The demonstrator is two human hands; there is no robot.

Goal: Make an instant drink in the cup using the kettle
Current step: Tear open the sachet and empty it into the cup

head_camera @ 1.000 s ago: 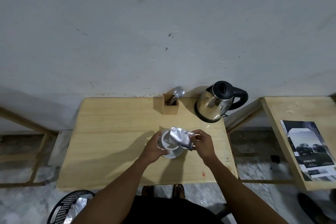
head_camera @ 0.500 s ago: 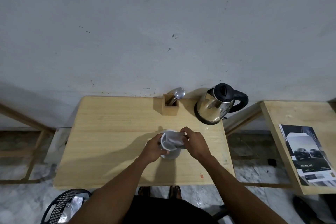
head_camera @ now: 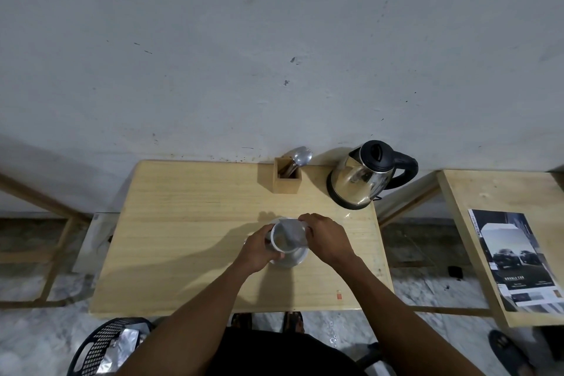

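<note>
A white cup (head_camera: 278, 246) stands on a white saucer (head_camera: 293, 260) near the middle of the wooden table (head_camera: 189, 223). My left hand (head_camera: 259, 249) grips the cup's left side. My right hand (head_camera: 325, 236) holds a silver sachet (head_camera: 291, 230) tipped over the cup's mouth, and brown powder shows inside the cup. The steel kettle (head_camera: 360, 180) with a black lid and handle stands at the table's back right, apart from both hands. A spoon (head_camera: 300, 158) leans in a small wooden holder (head_camera: 287, 181) at the back.
A second wooden table (head_camera: 476, 201) stands to the right with a dark magazine (head_camera: 515, 259) on it. A black mesh basket (head_camera: 103, 348) with silver wrappers sits on the floor at the lower left. The wall runs close behind the table.
My right hand has brought the sachet from beside the cup down over its mouth and tipped it in. My left hand has stayed on the cup.
</note>
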